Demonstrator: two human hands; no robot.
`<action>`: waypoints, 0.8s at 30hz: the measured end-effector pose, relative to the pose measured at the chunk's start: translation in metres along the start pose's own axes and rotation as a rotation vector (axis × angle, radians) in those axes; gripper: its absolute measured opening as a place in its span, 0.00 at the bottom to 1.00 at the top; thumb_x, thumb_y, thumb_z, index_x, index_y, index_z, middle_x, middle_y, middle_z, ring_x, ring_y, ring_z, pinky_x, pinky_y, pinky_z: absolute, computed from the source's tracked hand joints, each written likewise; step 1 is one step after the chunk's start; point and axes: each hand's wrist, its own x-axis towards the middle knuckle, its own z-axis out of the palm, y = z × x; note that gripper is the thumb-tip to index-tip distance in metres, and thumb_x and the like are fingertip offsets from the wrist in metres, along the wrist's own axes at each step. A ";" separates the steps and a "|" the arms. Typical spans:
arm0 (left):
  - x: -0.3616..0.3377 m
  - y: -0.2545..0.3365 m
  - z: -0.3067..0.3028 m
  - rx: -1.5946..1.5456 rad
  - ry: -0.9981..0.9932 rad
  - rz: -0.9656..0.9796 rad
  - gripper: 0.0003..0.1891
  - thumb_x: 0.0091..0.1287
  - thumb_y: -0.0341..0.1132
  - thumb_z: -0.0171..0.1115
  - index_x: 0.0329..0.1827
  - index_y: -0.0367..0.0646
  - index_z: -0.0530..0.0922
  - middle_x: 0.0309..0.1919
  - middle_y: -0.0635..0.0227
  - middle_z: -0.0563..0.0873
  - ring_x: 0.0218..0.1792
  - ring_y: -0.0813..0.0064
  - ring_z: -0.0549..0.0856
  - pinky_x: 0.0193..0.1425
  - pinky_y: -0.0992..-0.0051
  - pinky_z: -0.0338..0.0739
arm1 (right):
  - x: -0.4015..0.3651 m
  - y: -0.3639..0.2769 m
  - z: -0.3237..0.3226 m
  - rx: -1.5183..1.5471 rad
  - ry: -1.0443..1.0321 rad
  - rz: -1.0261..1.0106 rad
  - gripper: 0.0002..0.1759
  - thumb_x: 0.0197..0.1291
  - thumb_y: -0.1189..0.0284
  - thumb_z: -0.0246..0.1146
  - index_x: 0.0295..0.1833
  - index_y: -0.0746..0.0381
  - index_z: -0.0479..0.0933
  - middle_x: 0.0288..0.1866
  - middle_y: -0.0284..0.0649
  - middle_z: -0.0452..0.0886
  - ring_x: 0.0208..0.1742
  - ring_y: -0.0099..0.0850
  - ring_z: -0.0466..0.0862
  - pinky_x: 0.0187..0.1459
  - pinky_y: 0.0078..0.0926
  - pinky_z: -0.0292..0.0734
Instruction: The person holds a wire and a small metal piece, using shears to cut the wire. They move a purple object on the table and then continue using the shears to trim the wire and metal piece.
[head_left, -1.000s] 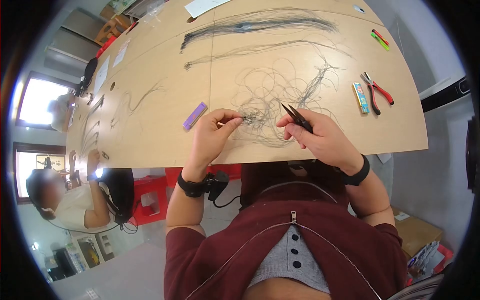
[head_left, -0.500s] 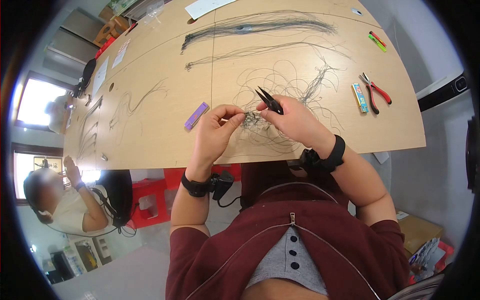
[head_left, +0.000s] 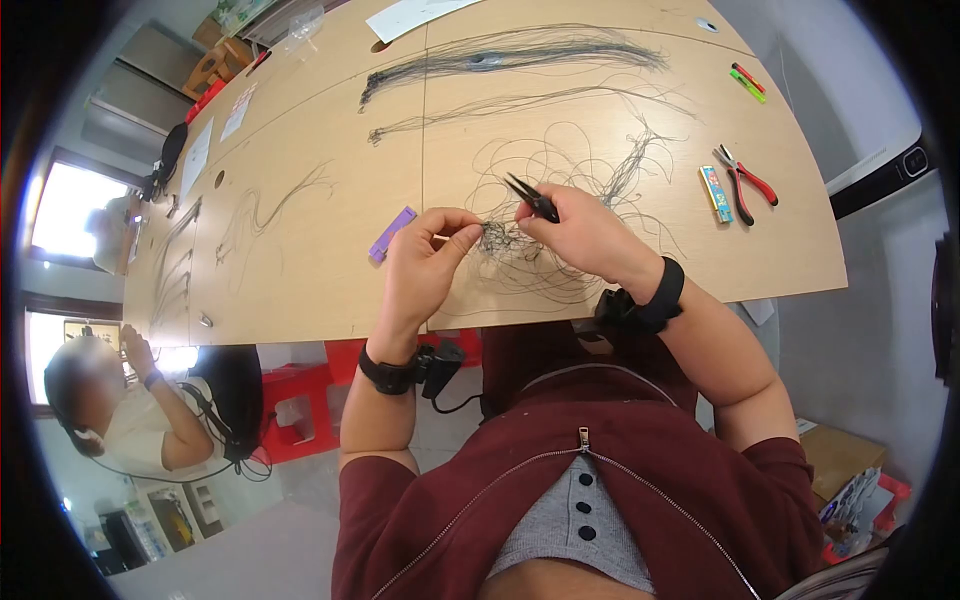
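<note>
My left hand (head_left: pixel 432 262) pinches the left end of a dark tangle of thin strands (head_left: pixel 510 243) near the table's front edge. Wrapped round black pointed snips (head_left: pixel 533 198), my right hand (head_left: pixel 592 232) is just right of the tangle, with the blade tips pointing up and left. Loose loops of strand spread behind and beneath both hands. A purple box (head_left: pixel 392 235) lies just left of my left hand. Whether the strands touch my right fingertips is too small to tell.
Strand bundles (head_left: pixel 520 58) lie across the far part of the table (head_left: pixel 330 290). Red-handled pliers (head_left: pixel 745 185), a small blue box (head_left: pixel 716 194) and green and red items (head_left: pixel 748 83) are at the right. Another person (head_left: pixel 130 410) sits at the left.
My right hand has shifted slightly left and up with the snips, which show less of their handle. My left hand keeps its pinch. The other person's raised hand has moved slightly.
</note>
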 end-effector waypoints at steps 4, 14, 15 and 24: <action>0.001 -0.006 0.000 0.067 0.043 0.033 0.06 0.58 0.29 0.62 0.35 0.37 0.80 0.26 0.70 0.82 0.25 0.84 0.76 0.30 0.82 0.70 | 0.000 -0.005 -0.003 0.093 0.039 0.042 0.09 0.56 0.71 0.58 0.36 0.67 0.73 0.24 0.41 0.76 0.25 0.28 0.75 0.29 0.25 0.70; 0.011 -0.013 0.000 0.410 0.186 0.257 0.05 0.56 0.26 0.60 0.35 0.37 0.78 0.28 0.63 0.80 0.31 0.66 0.78 0.37 0.72 0.72 | 0.002 -0.008 -0.010 0.358 0.056 0.090 0.05 0.56 0.74 0.59 0.38 0.63 0.73 0.28 0.30 0.76 0.22 0.16 0.69 0.21 0.12 0.64; 0.012 -0.013 0.000 0.437 0.204 0.272 0.05 0.56 0.26 0.59 0.35 0.37 0.78 0.28 0.62 0.80 0.33 0.65 0.78 0.38 0.71 0.72 | 0.002 -0.008 -0.010 0.395 0.042 0.112 0.06 0.56 0.74 0.59 0.39 0.63 0.73 0.28 0.31 0.76 0.22 0.15 0.70 0.21 0.12 0.63; -0.006 0.015 0.019 0.444 0.200 0.533 0.06 0.53 0.27 0.63 0.34 0.40 0.79 0.32 0.63 0.78 0.34 0.63 0.77 0.37 0.70 0.72 | 0.005 -0.006 -0.011 0.617 -0.041 0.260 0.11 0.56 0.71 0.61 0.43 0.63 0.72 0.32 0.32 0.77 0.23 0.15 0.72 0.20 0.09 0.61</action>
